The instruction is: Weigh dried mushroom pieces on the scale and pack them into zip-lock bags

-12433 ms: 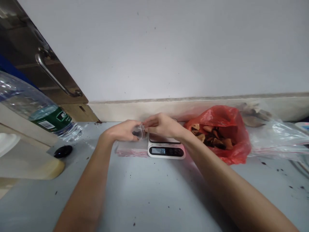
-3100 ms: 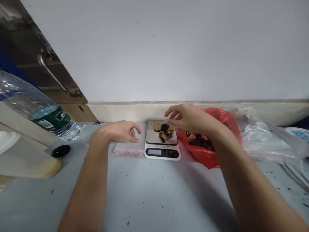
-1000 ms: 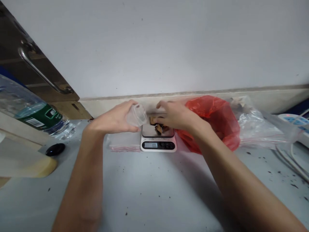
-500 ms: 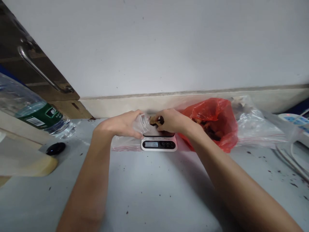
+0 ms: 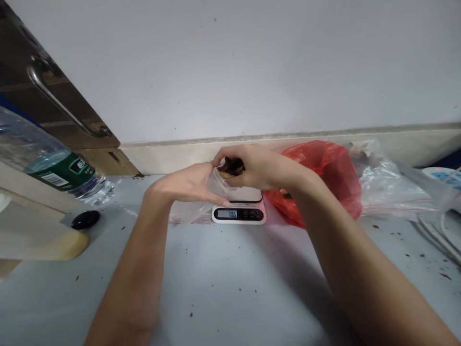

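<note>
My left hand [image 5: 185,182] grips a small clear plastic bag [image 5: 215,182], thumb and fingers spread around its mouth. Curled around some dried brown pieces [image 5: 232,166], my right hand [image 5: 262,168] is at the mouth of that bag, above the scale. I cannot make out what kind of pieces they are. Below both hands stands a white digital kitchen scale [image 5: 238,222] with a lit number display; its plate is bare where it shows. A red plastic bag [image 5: 334,178] gapes beside the scale on the right, partly behind my right forearm, with more brown pieces inside.
Flat clear zip bags [image 5: 190,211] lie left of the scale. More clear bags [image 5: 399,192] lie right of the red bag, near a power strip [image 5: 442,175] and cables. At left are a water bottle [image 5: 68,173], a black oval object [image 5: 85,219] and a translucent container [image 5: 32,235].
My right hand has lifted off the scale plate with the brown pieces and moved to the small bag's mouth. My left hand has shifted slightly right, bringing the bag to it.
</note>
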Demonstrator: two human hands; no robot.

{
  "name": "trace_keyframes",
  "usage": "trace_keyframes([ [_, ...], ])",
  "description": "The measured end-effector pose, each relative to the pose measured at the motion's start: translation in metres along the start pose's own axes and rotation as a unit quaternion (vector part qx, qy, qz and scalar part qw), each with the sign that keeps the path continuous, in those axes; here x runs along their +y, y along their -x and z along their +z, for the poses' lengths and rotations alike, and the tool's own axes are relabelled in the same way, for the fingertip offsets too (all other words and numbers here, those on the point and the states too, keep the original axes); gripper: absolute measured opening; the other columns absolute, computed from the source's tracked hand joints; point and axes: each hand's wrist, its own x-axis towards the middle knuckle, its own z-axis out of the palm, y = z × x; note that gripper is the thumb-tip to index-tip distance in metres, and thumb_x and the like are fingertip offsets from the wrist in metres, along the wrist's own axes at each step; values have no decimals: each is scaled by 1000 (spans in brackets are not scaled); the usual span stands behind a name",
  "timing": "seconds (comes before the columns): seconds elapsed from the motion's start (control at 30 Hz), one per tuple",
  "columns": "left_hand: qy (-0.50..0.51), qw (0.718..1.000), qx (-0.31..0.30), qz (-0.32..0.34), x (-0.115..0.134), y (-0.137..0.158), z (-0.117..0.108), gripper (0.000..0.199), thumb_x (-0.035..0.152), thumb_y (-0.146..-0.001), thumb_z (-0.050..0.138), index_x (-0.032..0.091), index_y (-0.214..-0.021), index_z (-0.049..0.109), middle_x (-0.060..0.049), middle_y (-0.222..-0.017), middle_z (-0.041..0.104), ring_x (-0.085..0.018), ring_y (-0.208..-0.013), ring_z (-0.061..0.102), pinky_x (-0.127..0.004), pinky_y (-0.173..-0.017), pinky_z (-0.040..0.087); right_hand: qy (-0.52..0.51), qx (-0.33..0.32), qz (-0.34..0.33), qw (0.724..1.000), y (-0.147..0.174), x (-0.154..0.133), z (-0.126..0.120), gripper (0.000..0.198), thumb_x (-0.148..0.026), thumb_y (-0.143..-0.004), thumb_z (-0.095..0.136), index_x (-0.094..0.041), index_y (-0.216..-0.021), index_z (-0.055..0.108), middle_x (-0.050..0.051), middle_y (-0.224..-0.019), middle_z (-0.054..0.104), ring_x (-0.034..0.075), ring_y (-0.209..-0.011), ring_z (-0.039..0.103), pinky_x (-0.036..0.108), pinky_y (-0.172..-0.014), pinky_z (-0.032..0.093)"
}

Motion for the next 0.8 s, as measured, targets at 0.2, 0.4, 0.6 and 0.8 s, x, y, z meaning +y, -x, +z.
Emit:
trace_keyframes([
  [0.2,-10,999,24,-33,-10,-2,-4,88,70,-71,79,25,-141,52,-10,-145,64,-37,-133,59,-42,-104,50,-94,6,17,995,-3,-2,4,40,-9,-74,78,-22,-108,60,3,-106,77,18,-93,70,28,-77,53],
  [0.4,-12,997,46,-58,-12,2,-9,77,68,-71,79,26,-132,60,-7,-125,74,-35,-120,67,-40,-94,55,-189,30,-18,981,0,0,-3,38,-14,-83,75,-23,-118,62,7,-110,78,22,-100,74,31,-77,59],
  [0.6,-31,996,78,-43,-12,15,-19,71,69,-73,76,27,-129,62,-5,-130,71,-33,-121,66,-38,-96,54,42,113,112,986,-10,11,4,35,-20,-91,67,-15,-126,69,16,-127,74,29,-114,70,39,-96,54],
  [0.8,-48,993,79,-68,-16,18,-21,70,68,-69,76,26,-124,62,-5,-126,72,-32,-115,66,-40,-101,52,164,-93,31,982,-21,25,26,47,-28,-89,70,-23,-136,68,12,-136,71,30,-123,65,33,-93,50],
])
